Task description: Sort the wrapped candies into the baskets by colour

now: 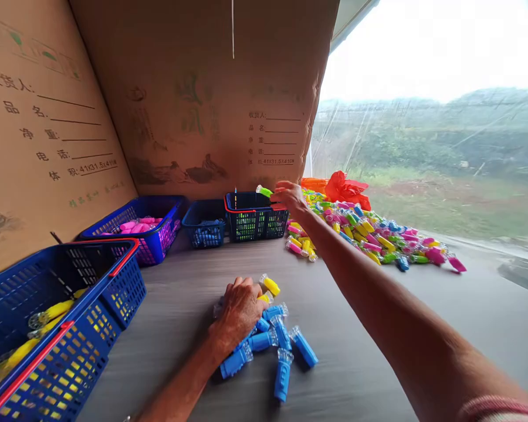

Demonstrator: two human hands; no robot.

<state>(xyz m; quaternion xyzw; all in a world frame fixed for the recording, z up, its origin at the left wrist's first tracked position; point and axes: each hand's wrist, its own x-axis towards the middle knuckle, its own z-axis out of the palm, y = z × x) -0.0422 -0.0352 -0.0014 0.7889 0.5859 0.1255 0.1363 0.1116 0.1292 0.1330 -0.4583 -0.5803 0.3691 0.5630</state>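
My right hand (293, 198) is over the right side of a dark basket with a red-trimmed rim (254, 225). Its fingers hold a small green toy flashlight (264, 191), clear faceted head pointing left. Green pieces show through that basket's mesh. My left hand (240, 308) rests on the table with curled fingers, at the top of a loose group of blue toy flashlights (259, 341). A yellow toy flashlight (266, 298) touches its fingertips, and another yellow one (270, 285) lies just beyond. What is under the left palm is hidden.
A blue basket (127, 275) with yellow pieces stands at left. Behind it are a purple-blue basket (158, 240) with pink pieces and a small dark basket (205, 225) with blue ones. A mixed-colour pile (369, 234) and red plastic bag (345, 189) lie right. Cardboard (220, 88) walls the back.
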